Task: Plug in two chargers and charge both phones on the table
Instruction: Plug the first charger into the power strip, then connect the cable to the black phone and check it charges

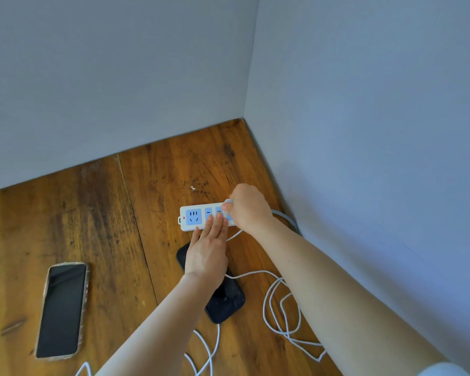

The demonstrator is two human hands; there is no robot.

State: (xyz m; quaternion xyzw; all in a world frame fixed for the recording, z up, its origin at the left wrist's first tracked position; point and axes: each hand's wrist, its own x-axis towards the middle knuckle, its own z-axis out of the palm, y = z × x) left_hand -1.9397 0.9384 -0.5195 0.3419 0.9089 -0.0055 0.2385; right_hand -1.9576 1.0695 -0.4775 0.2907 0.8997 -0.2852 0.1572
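Observation:
A white power strip (192,219) with blue sockets lies on the wooden table near the wall corner. My right hand (248,208) is closed over a white charger plug (228,202) at the strip's right end; the plug is mostly hidden. My left hand (208,252) lies flat, fingers pressing the strip's front edge. A dark phone (227,299) sits under my left wrist, partly hidden. A second phone (61,310) in a pale case lies face up at the left. A white cable (282,305) loops at the right.
Grey walls meet in a corner just behind and right of the strip. The strip's grey cord (286,217) runs off along the right wall. More white cable (209,354) lies near the table's front edge. Wooden table (136,213).

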